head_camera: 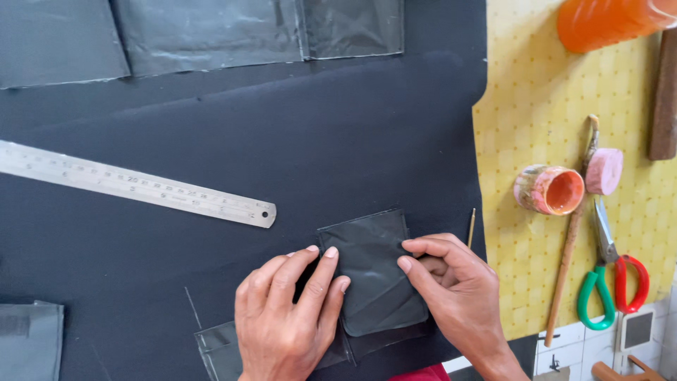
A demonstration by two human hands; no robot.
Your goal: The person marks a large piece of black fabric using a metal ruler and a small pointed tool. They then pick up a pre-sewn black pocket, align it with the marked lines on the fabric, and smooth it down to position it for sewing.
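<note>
A small dark grey rectangular piece of leather-like material (pixel 375 268) lies on a black cloth (pixel 317 155) near the front edge. My left hand (pixel 285 317) presses its left edge with the fingers flat. At the right edge my right hand (pixel 455 289) pinches the piece between thumb and fingers. A second dark piece (pixel 215 349) shows partly under my left hand and the top piece.
A steel ruler (pixel 134 185) lies at the left. Dark cut pieces (pixel 211 32) lie along the far edge, another (pixel 28 339) at the front left. On the yellow mat (pixel 536 99) are a small pot (pixel 550 189), a stick (pixel 568 261), scissors (pixel 610 279), an orange cup (pixel 606 21).
</note>
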